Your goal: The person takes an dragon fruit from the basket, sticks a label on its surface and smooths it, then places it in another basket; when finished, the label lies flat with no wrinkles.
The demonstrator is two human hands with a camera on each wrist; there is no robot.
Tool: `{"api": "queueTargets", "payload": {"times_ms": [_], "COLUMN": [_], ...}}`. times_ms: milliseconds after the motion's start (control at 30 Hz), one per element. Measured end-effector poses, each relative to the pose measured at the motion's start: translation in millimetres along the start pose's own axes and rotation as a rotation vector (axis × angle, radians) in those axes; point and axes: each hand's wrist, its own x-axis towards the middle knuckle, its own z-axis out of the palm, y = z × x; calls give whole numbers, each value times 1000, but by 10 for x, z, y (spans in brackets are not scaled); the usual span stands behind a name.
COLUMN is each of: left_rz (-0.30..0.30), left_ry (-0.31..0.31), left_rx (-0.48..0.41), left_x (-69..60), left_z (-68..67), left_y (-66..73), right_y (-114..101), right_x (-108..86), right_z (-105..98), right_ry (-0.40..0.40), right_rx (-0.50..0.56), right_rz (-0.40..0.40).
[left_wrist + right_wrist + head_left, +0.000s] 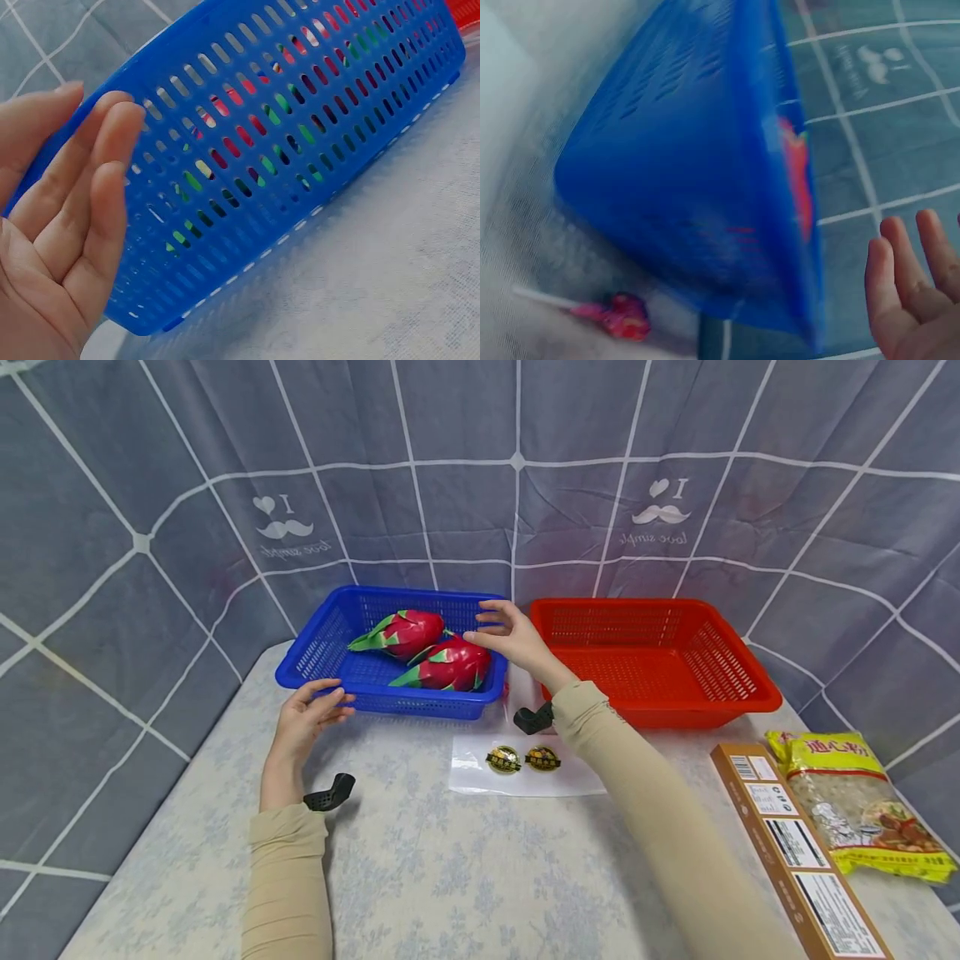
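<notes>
Head view: front red, green-leafed dragon fruit [453,667], inside blue slotted plastic basket [405,700], lies just left of nearer right hand [519,642], fingers spread; left hand [300,720] relaxed, empty.

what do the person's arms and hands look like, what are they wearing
Both the left hand and the right hand are bare, without gloves. Beige long sleeves, the left sleeve and right sleeve, end in cuffs near the wrists. A small, angled black piece juts out beside each wrist. No cables show.
</notes>
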Motion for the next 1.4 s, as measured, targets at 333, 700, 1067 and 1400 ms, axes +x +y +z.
{"api": "queueTargets", "payload": {"times_ms": [333, 700, 1067, 1400], "left_rz": [11, 5, 10, -1], "left_ry": [74, 113, 116, 142], "left_rx": [-37, 8, 12, 29], "left_x": [25, -61, -9, 5], "left_z": [28, 120, 78, 20], "left_y": [42, 166, 39, -22], "right_y": [139, 161, 232, 249], "right_x": [227, 370, 453, 461], "right_z": [138, 268, 306, 330], "right_ry": [-72, -148, -188, -235], "right_rx": [-216, -399, -586, -675], "right_rz": [-6, 21, 35, 57]}}
